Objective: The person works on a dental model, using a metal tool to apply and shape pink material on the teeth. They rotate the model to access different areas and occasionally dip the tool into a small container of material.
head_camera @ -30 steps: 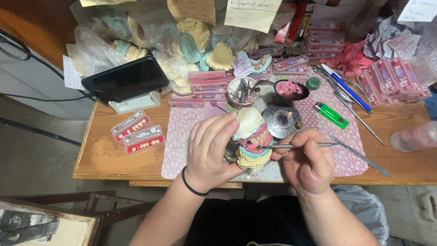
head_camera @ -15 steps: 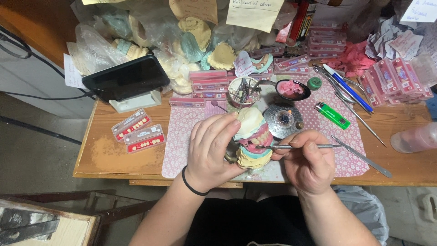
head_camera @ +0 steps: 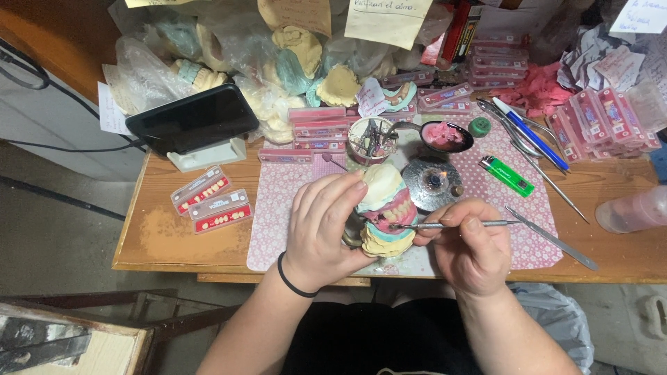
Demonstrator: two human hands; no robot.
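The left grip (head_camera: 323, 232) is being kept clamped around a cream plaster denture model with pink wax gums (head_camera: 383, 212), while a thin metal carving tool (head_camera: 451, 224) is being pinched in the right grip (head_camera: 472, 250), its tip seemingly shaping wax, a step demanding steady, light strokes.

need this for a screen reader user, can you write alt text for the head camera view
Seen from above, a person's left hand holds a dental model with pink gums while the right hand touches a thin metal tool to its teeth. The wooden table around them holds a green lighter, trays of false teeth and a dark phone.
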